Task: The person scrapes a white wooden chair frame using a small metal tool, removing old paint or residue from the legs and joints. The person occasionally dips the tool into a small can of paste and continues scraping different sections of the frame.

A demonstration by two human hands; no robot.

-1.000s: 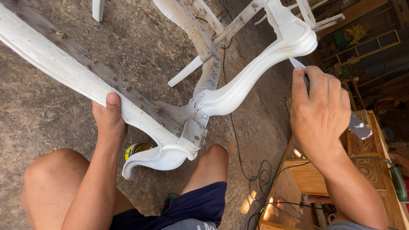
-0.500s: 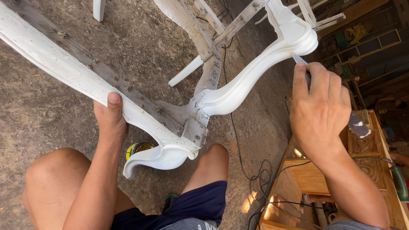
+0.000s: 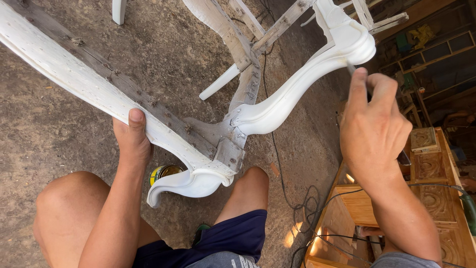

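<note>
A white-painted wooden chair frame [image 3: 163, 134] lies tilted over my knees, its curved leg [image 3: 297, 94] reaching up to the right. My left hand [image 3: 131, 141] grips the long rail from below, thumb on the painted edge. My right hand [image 3: 374, 126] is closed around a thin tool [image 3: 351, 69], probably a brush handle, whose tip touches the top of the curved leg. A metal part [image 3: 404, 158] of the tool shows below the palm.
A small yellow and green tin [image 3: 163, 172] stands on the dirt floor under the frame. Black cables [image 3: 302, 198] trail across the ground. Carved wooden furniture [image 3: 431, 173] stands at the right. More wood pieces and shelves fill the top right.
My right hand has moved up along the curved leg toward its top. The left hand keeps the same grip on the rail.
</note>
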